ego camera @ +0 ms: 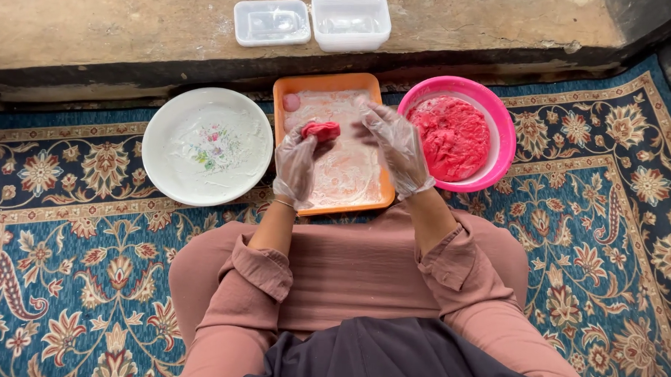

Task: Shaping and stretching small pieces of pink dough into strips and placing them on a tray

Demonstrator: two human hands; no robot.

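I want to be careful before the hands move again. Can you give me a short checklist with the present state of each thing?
1. Left hand has a glove on and holds the red dough piece: ok.
2. Right hand has a glove on, open, beside the piece: ok.
3. Orange tray lies under the hands, one small pink ball in its far corner: ok.
4. Pink bowl has red dough inside: ok.
5. White plate holds no dough pieces: ok.
6. Whether the piece is firm enough: cannot tell.
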